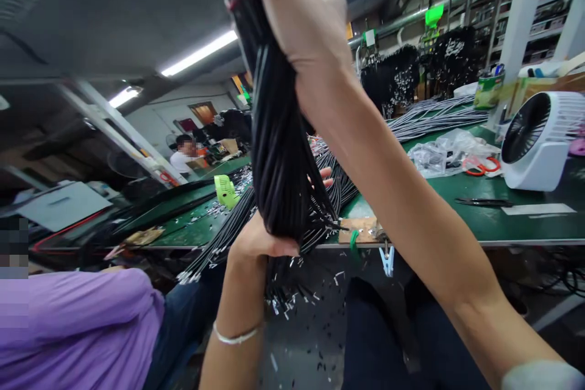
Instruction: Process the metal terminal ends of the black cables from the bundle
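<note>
A thick bundle of black cables (278,152) hangs upright in front of me, slightly twisted, with a reddish tie near its upper part. High up, my right hand (301,0) is wrapped round the bundle's top, its fingers partly cut off by the frame edge. Lower down, my left hand (265,241) supports the bundle, thumb across the front and some fingertips showing behind it. Loose cable ends with light tips dangle below. Behind the bundle, more dark cables (228,225) are spread over the green table (434,195).
A wooden block (359,230) with a blue clip (387,261) sits at the table edge. To the right are red scissors (482,166), plastic bags (450,152), pliers (484,202) and a white fan (532,140). A person in purple (82,323) is close at left; another (183,155) sits farther back.
</note>
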The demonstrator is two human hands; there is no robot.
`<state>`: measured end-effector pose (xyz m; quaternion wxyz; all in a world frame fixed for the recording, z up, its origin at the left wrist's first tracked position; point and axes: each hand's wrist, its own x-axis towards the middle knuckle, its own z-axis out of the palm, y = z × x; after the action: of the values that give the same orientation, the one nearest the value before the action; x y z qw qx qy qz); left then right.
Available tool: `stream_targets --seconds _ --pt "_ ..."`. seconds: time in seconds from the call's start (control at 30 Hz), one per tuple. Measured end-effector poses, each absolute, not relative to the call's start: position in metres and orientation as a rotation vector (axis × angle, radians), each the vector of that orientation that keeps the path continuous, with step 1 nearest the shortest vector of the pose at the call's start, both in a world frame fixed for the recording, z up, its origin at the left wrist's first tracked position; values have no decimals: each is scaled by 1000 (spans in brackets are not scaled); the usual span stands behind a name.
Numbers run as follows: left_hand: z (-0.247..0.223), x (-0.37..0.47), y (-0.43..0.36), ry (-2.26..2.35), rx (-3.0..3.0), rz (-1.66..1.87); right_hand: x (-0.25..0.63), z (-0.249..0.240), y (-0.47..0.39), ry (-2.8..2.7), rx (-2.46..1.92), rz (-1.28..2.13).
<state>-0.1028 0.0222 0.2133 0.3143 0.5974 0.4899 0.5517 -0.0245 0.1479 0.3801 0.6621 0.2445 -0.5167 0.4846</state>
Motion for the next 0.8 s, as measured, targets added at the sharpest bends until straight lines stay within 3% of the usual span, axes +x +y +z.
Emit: stream_targets --seconds 0.1,0.23,0.43,0.53,0.67,0.8 --pt "218 -63 18 1282 1602 1288 16 370 130 -1061 170 1462" --pt "178 -16 4 1314 1390 1529 44 297 130 -1146 -70 1255" --pt "80 -26 -23 1518 990 1358 65 133 166 -2031 -693 662" --pt "37 -26 -25 1653 877 1272 70 80 181 -2245 -762 650" --pt "11 -14 -21 1696 923 1310 63 60 194 -2343 -808 647" --pt "21 -15 -13 1730 958 1364 62 72 179 -2342 -802 605"
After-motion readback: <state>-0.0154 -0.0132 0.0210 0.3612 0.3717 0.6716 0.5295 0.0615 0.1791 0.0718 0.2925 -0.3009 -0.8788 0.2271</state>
